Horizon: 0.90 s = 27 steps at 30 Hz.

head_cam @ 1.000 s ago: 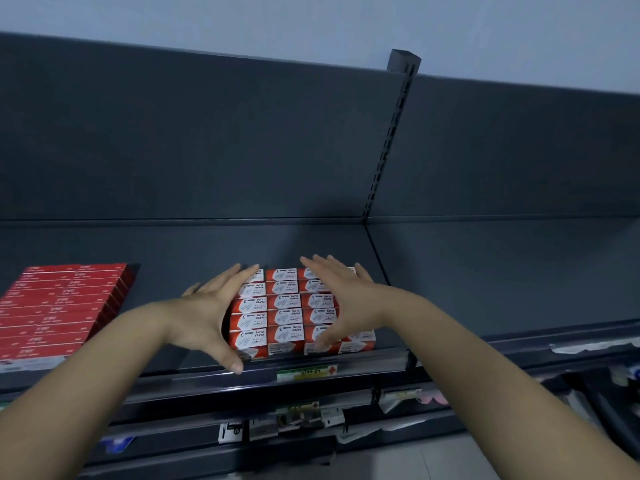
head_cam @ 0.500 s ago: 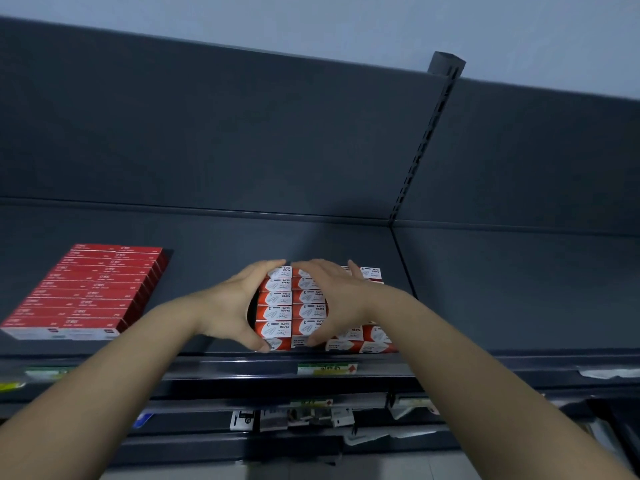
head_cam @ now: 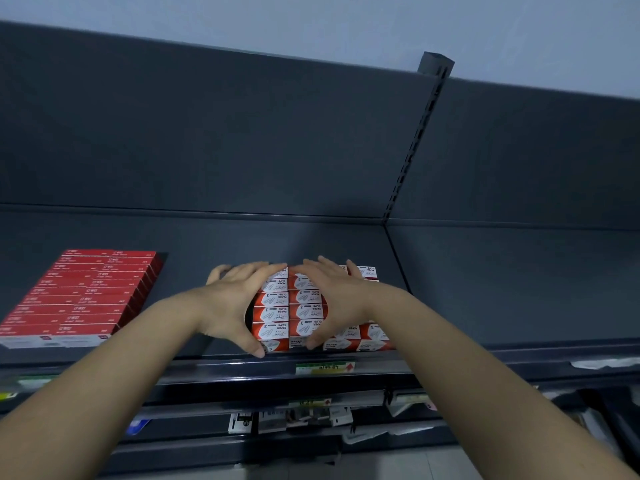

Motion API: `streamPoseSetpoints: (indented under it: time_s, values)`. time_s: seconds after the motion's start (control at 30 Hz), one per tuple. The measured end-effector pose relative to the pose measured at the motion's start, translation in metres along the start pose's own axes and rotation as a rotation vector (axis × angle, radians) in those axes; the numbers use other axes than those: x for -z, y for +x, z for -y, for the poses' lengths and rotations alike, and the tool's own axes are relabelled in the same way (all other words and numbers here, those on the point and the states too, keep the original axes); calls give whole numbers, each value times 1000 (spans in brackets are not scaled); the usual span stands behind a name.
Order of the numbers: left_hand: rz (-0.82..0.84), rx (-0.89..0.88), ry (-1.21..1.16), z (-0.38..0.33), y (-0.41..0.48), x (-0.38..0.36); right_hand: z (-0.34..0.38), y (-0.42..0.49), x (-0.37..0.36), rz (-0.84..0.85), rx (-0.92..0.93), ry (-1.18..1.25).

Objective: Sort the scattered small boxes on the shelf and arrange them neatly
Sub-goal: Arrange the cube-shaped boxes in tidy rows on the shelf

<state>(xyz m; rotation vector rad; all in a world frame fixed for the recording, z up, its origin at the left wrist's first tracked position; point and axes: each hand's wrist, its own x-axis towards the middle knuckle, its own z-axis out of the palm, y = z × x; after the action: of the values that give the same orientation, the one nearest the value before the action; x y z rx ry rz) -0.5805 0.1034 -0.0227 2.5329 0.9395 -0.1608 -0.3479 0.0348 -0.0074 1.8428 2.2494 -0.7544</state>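
Both hands were clamped on the same block of small boxes (head_cam: 298, 311), one from each side. The left hand (head_cam: 232, 306) had its fingers stretched over the far top edge and its thumb pressed against the front lower corner. The right hand (head_cam: 334, 299) mirrored it, fingers laid across the back rows and thumb down on the front face. Their index fingers nearly met at the far edge, and the two thumbs stood a little apart at the front.

The small boxes were red and white, printed "paper clips". They sat in tight rows on the dark shelf (head_cam: 485, 289), left of the foot of the slotted post (head_cam: 417, 140) and right up at the shelf's front edge. The column nearest the post lay outside the right hand, under the wrist, and looked slightly out of line with the others.

Well to the left of the post, past the left forearm, lay a tidy block of flat red boxes (head_cam: 86, 292). A green and yellow price label (head_cam: 325, 368) was fixed to the shelf's front rail, below the post's foot and to its left, just under the small boxes.
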Motion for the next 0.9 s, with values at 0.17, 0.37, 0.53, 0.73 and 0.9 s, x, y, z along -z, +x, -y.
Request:
streamPoseSetpoints:
  time_s: [0.17, 0.37, 0.53, 0.73, 0.9]
  values:
    - [-51, -37, -18, 3, 1, -3, 0, 1, 1, -1, 6, -7]
    - [-59, -68, -20, 3, 0, -4, -1, 2, -3, -12, -1, -16]
    - [-63, -79, -6, 4, 3, -2, -2, 3, -6, -35, 2, -6]
    - [-54, -70, -24, 2, 0, -2, -2, 2, -6, -29, -6, -7]
    - [24, -15, -69, -2, -1, 1, -2, 1, -5, -4, -9, 0]
